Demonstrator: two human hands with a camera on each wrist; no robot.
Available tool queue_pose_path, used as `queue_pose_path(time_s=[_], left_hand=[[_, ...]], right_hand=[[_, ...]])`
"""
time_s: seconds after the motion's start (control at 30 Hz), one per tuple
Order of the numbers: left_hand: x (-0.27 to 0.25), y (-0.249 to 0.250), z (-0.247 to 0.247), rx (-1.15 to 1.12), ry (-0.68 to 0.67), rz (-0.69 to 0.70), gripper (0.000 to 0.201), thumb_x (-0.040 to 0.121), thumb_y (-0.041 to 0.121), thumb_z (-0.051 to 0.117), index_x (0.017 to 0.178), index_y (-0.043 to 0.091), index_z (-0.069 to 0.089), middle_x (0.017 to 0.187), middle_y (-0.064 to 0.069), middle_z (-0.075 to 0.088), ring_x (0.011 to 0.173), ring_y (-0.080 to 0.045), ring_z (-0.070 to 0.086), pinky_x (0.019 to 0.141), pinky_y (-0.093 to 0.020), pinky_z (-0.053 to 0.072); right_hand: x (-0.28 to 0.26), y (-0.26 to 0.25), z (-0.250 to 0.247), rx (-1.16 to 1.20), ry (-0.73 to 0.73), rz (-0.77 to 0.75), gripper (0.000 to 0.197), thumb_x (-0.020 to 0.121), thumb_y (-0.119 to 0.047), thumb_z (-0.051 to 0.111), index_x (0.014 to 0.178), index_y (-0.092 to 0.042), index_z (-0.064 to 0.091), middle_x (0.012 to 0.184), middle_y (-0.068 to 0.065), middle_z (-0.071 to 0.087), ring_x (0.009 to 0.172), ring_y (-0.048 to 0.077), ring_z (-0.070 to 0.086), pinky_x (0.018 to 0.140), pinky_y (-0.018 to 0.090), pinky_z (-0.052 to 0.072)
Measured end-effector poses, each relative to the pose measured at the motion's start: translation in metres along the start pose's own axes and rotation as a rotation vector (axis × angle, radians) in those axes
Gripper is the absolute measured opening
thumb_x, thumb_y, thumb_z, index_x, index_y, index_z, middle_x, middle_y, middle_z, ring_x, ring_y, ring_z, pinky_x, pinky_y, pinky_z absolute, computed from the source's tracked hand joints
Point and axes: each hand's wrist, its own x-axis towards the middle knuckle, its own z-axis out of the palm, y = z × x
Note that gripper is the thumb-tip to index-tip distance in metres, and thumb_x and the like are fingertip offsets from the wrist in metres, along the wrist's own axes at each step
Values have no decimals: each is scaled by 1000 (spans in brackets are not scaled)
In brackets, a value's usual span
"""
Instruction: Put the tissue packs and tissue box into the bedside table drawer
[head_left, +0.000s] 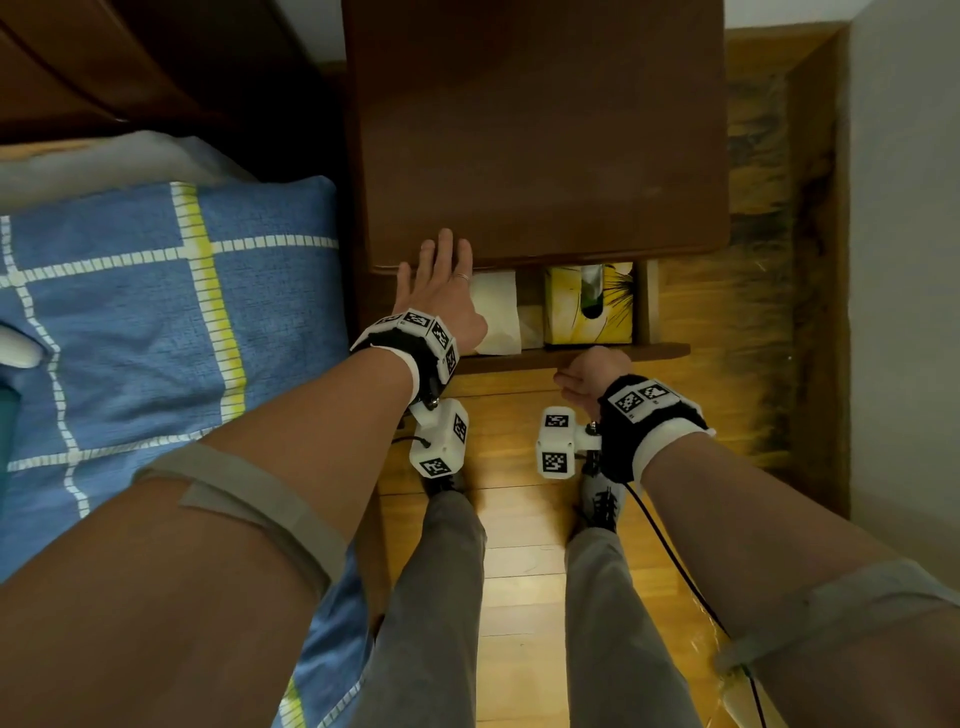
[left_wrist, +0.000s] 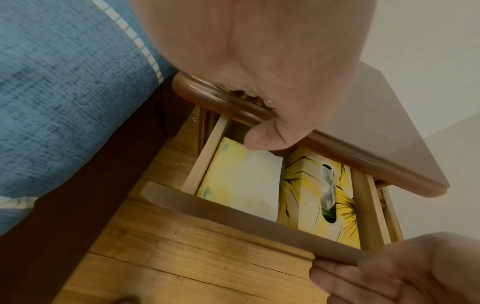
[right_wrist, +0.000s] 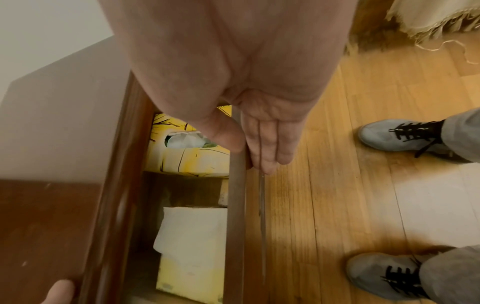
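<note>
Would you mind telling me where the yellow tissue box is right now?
The tissue box lies in the right part of the open drawer, beside the tissue packs, just behind the right hand on the drawer front.

Tissue box (head_left: 588, 306) right of tissue packs (head_left: 496, 312) in drawer (head_left: 571, 357), bed (head_left: 156, 322) left of bedside table (head_left: 540, 135)

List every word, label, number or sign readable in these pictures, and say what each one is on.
No readable words or numbers in any view.
Black-and-white square marker patterns on the white wrist camera blocks: coded patterns, not text.
Small greenish marks on the pale yellow tissue pack in the wooden drawer: too blurred to read.
Yellow tissue box with black line drawing: pattern only, no lettering visible.
</note>
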Motion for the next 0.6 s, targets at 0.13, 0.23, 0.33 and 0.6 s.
queue_pose_path(time_s=[0.13, 0.23, 0.33, 0.6], left_hand=[[0, 0, 4, -6, -1, 7, 95, 81, 19, 55, 152, 20, -8, 160, -4, -21, 148, -25, -16, 121, -49, 0], [0, 1, 5, -14, -8, -5, 97, 82, 15, 55, 152, 19, -11, 159, -4, -24, 148, -25, -18, 121, -48, 0], [-1, 3, 1, -8, -24, -17, 95, 83, 14, 53, 152, 19, -12, 159, -4, -25, 148, -25, -18, 121, -48, 0], [-11, 27, -25, 0, -38, -70, 82, 85, 21, 49, 153, 18, 3, 162, -5, -9, 149, -28, -5, 121, -47, 0]], right_hand=[[2, -11, 0, 91, 3, -82, 32, 94, 1, 49, 123, 11, 57, 136, 29, 52, 129, 37, 51, 107, 45, 45], [1, -30, -2, 270, -7, -92, 44, 95, 0, 47, 138, 7, 45, 144, 25, 47, 132, 35, 48, 108, 43, 44], [-4, -49, -4, 506, -12, -140, 72, 88, 17, 37, 151, -17, 30, 153, 9, 40, 136, 29, 46, 109, 44, 43], [-44, -45, 0, 579, -28, -113, 70, 89, 16, 37, 147, -24, 38, 152, 4, 43, 134, 28, 48, 98, 41, 50]])
